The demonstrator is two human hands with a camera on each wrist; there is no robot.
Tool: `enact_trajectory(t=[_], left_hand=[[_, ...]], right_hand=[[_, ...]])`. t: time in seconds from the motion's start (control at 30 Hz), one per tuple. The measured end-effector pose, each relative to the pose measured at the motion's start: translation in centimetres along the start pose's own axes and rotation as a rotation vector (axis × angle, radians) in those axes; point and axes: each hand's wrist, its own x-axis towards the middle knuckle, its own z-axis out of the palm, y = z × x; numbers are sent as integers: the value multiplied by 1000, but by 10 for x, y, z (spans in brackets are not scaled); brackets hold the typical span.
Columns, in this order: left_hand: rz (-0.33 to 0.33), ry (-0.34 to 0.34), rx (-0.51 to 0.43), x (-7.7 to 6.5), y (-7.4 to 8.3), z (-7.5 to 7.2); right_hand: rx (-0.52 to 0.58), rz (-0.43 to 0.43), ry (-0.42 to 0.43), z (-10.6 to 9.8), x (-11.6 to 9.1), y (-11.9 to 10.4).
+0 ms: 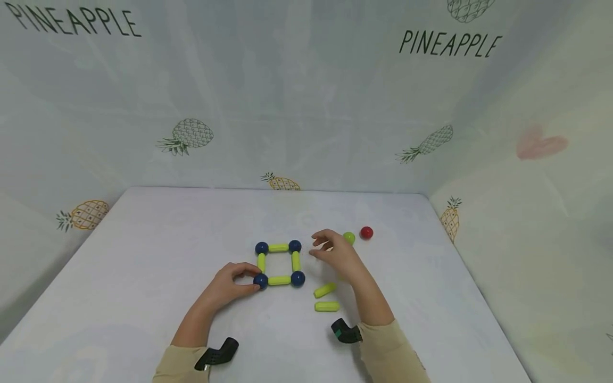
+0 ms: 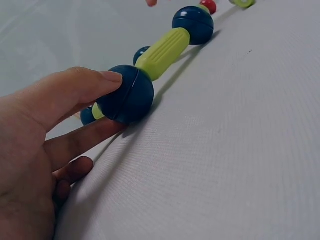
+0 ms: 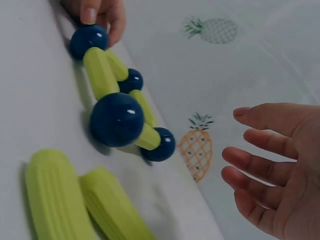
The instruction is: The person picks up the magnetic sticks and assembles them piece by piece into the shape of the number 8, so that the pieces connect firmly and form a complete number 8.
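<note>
A square of several yellow-green rods joined by dark blue balls lies on the white table. My left hand (image 1: 229, 286) pinches the near-left blue ball (image 2: 127, 95) between thumb and fingers. A ribbed rod (image 2: 165, 51) runs from that ball to the near-right blue ball (image 3: 117, 120). To the right of the square, above the table, my right hand (image 1: 339, 256) is held with fingers parted and slightly bent, nothing between them. Two loose yellow-green rods, one slanted (image 1: 325, 290) and one level (image 1: 327, 307), lie nearer the front, below the right hand.
Beyond the right hand rest a red ball (image 1: 366, 232) and a light green ball (image 1: 349, 237), the latter partly hidden by that hand. A cloth (image 1: 306, 96) printed with pineapples hangs behind the white table (image 1: 191, 213). Each sleeve bears a black device, left (image 1: 217, 355) and right (image 1: 346, 331).
</note>
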Motion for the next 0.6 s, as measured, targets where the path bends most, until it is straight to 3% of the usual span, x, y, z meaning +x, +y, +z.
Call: enact_trajectory(t=[0.37, 0.6], left_hand=[[-29, 14, -10, -1, 1, 3], [-37, 22, -1, 2, 6, 5]], right_hand=[[-60, -13, 27, -14, -15, 2], [-82, 48, 52, -16, -25, 18]])
